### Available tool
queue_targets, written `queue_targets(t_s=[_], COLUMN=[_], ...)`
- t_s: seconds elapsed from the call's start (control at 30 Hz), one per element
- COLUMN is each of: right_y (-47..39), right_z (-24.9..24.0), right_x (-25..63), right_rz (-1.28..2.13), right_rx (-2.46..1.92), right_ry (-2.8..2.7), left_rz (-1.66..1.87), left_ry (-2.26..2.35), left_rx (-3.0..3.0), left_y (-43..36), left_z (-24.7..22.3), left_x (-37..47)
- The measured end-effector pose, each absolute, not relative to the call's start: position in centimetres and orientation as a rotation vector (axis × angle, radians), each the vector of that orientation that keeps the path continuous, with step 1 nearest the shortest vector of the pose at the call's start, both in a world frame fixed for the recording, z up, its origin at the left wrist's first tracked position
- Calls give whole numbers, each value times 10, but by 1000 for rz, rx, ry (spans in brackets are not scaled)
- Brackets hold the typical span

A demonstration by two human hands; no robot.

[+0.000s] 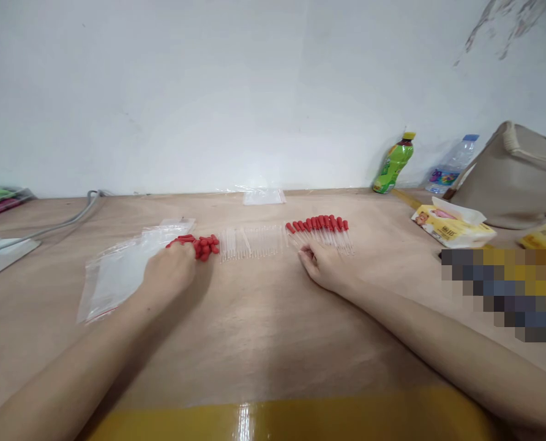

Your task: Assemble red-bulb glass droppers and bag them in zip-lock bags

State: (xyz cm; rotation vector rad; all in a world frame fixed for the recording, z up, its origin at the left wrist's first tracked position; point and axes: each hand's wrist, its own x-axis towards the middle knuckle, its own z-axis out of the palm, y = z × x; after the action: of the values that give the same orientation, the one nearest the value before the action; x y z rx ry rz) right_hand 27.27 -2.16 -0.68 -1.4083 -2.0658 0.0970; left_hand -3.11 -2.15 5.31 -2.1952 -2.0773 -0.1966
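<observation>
My left hand [174,264] is curled down at a pile of small red rubber bulbs [204,247]. Its fingertips are hidden behind the knuckles, so what they grip cannot be made out. To the right of the pile lies a row of thin clear tubes [254,243] without bulbs. Farther right, droppers with red bulbs [325,223] on clear tubes lie side by side. My right hand [317,262] rests on the table at their near side, fingers curled and pinched at the tube of the leftmost, tilted dropper [291,228].
Clear plastic bags [121,275] lie stacked on the left, near a grey cable [66,222]. A white packet [264,196] lies by the wall. On the right are a green bottle [395,165], a clear bottle [452,168], a tissue pack [454,226] and a beige bag [507,177].
</observation>
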Motion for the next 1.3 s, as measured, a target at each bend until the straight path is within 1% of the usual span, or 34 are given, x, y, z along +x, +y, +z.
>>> queue_targets(t_s=[0.1,0.2,0.43,0.7,0.8,0.9,0.97,1.03,1.17,1.3], right_y=[-31,-32,-32,-31,-29,-30,-33,-36,-39,-40], right_z=[-12,-12,-11,-11,-11,-9,-7,-6,-10,-13], right_x=[280,281,278,279,280,279,278,275,270,265], right_rz=[46,70,78,57,57,116,146,169,200,170], right_rx=[-1367,-1372,-1371,-1365,-1319,-1270,-1240,-1208,-1110,-1058], right_ry=[-2092,-2085,-2091,-2086,-2083,-2085,-2098,-2133,-2215,-2220], left_rz=[174,289,312,336,144,-290,-652,-891,-1037,-1084], left_ry=[-2057,-2042,-2077,-2139,-2039,-1847,-1721,-1581,-1497,-1499], left_rx=[-1976,-1972,-1994,-2055,-2297,-2691,-2757,-2794,-2993,-3043], left_y=[-15,-10,-7,-13,-19,-27,-30,-31,-29,-27], left_z=[63,65,67,80,78,61,44,27,5,4], left_x=[-46,-51,-49,-46,-34,-11,7,23,39,40])
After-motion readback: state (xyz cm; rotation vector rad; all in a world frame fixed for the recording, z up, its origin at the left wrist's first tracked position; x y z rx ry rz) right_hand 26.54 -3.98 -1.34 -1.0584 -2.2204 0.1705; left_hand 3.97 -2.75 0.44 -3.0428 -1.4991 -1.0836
